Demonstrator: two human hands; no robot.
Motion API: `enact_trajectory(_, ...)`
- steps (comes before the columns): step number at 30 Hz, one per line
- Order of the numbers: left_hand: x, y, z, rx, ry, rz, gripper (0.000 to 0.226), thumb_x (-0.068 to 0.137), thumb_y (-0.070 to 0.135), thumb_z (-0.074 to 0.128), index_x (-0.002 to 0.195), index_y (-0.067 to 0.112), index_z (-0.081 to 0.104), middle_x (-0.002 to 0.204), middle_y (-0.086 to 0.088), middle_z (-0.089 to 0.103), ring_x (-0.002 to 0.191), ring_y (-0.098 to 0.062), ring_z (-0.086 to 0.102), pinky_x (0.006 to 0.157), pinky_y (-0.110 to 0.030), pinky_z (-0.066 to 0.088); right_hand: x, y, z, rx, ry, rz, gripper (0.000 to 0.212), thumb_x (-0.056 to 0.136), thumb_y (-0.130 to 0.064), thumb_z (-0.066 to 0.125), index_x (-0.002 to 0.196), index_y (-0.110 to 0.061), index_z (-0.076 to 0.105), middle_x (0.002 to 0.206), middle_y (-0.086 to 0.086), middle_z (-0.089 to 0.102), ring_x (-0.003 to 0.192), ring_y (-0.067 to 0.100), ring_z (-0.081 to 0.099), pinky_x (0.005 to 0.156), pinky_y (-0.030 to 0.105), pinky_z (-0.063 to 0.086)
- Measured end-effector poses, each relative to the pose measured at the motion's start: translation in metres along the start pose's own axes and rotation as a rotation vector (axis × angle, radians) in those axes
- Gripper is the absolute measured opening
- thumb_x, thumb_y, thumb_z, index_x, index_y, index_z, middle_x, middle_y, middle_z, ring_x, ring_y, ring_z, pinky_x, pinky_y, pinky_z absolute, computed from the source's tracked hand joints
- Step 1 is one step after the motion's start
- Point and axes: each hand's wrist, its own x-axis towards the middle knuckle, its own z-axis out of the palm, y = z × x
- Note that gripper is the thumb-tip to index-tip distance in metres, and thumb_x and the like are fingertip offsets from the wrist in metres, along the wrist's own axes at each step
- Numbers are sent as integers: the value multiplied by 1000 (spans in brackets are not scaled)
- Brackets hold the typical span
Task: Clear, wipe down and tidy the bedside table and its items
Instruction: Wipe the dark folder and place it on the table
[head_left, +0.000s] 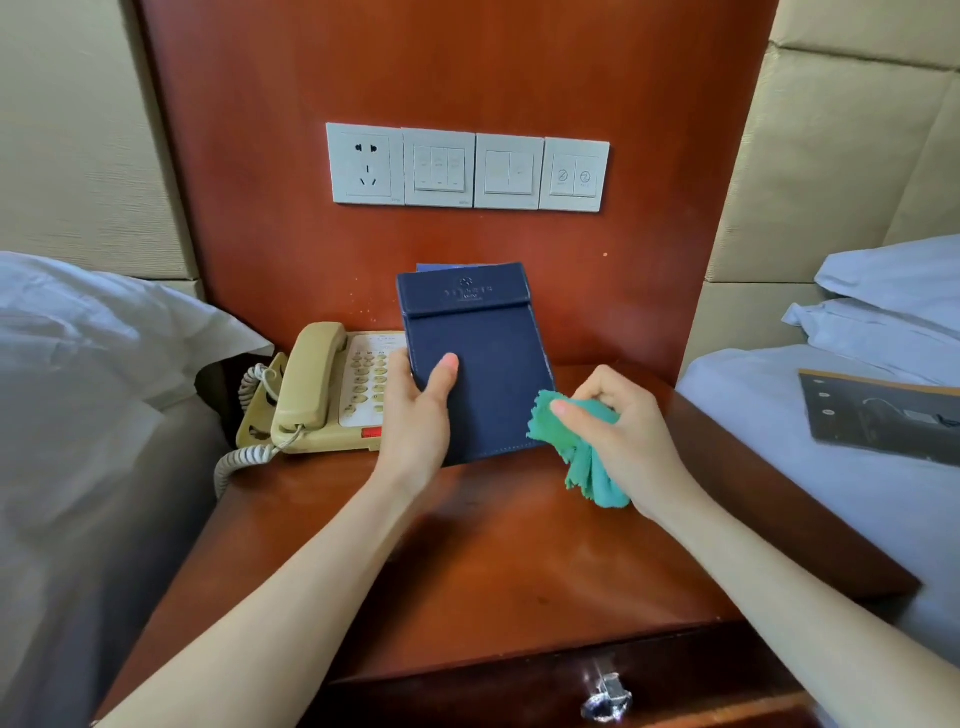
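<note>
Above counter (467, 561), wiping step: left hand (415, 415) clasping blue notepad holder (478, 364); right hand (623, 431), four o'clock, bunching green cloth (576, 441). Next, probably: swipe cover.

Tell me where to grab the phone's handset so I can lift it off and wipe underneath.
Grip the handset round its straight middle section, coming from above. It lies lengthwise in the cradle on the phone's left side, and the middle bar looks narrower than the bulged ends.

Beige telephone (322, 389) rests on wooden bedside table (493, 561).
</note>
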Motion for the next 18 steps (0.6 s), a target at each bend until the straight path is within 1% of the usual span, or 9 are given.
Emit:
enact_trajectory(2, -4, 0, 4, 2, -64, -19, 20, 95, 29, 57, 115, 27, 56, 113, 4, 69, 103, -15, 67, 93, -44, 54, 16, -9, -6, -22, 106, -58, 22, 85, -29, 67, 73, -21, 50, 68, -13, 56, 65, 2, 57, 53, 13, 44)
enact_trajectory(4, -10, -2, 12, -22, -143, -30, 22, 95, 26, 58, 117, 26, 56, 113, 3, 70, 102, -16, 68, 90, -42, 56, 37, -19, -12, -18, 228, -89, 24, 85, -23, 67, 70, -16, 50, 63, -12, 51, 61, 0, 48, 56, 17, 39)
enact_trajectory(6, -14, -2, 15, -52, -153, -37, 23, 95, 25, 58, 118, 25, 56, 113, 3, 70, 101, -15, 69, 88, -40, 57, 49, -26, -13, -9, 267, -86, 24, 85, -21, 67, 71, -12, 50, 64, -9, 50, 60, -1, 45, 58, 20, 37)
enact_trajectory(8, -12, -1, 14, -65, -113, -35, 23, 95, 27, 59, 117, 25, 57, 111, 4, 71, 100, -14, 69, 87, -40, 57, 44, -28, -9, -10, 255, -64, 23, 86, -22, 66, 73, -11, 50, 66, -8, 51, 62, 0, 46, 59, 22, 39)
enact_trajectory(10, -8, 1, 9, -80, -51, -43, 21, 94, 29, 59, 115, 25, 57, 111, 3, 70, 101, -17, 69, 89, -42, 56, 24, -25, -3, -30, 203, -58, 23, 87, -23, 65, 73, -14, 49, 66, -11, 52, 64, 1, 50, 59, 22, 42)
enact_trajectory(13, -2, 5, 2, -105, 57, -55, 13, 96, 26, 56, 108, 24, 56, 111, -1, 67, 105, -24, 65, 92, -47, 53, -13, -18, 3, -46, 65, -33, 24, 88, -27, 65, 73, -23, 47, 69, -14, 56, 66, 0, 59, 53, 12, 44)
enact_trajectory(14, -1, 6, 1, -110, 70, -62, 10, 96, 26, 56, 107, 24, 55, 111, -1, 66, 105, -24, 65, 93, -49, 53, -21, -18, 5, -51, 38, -24, 23, 88, -28, 64, 74, -24, 47, 72, -13, 57, 68, 1, 62, 52, 11, 45)
enact_trajectory(16, 0, 8, 1, -132, 62, -104, 10, 97, 26, 55, 107, 24, 54, 112, -1, 66, 103, -22, 66, 91, -52, 53, -23, -22, 4, -66, 56, -37, 21, 88, -29, 64, 76, -25, 47, 75, -11, 57, 73, -2, 63, 52, 9, 45)
enact_trajectory(18, -2, 9, 3, -158, 24, -137, 14, 97, 25, 55, 110, 23, 54, 114, -3, 67, 100, -22, 67, 87, -51, 55, -10, -28, 0, -91, 125, -97, 22, 88, -26, 65, 75, -23, 48, 72, -12, 55, 71, -5, 59, 52, 7, 42)
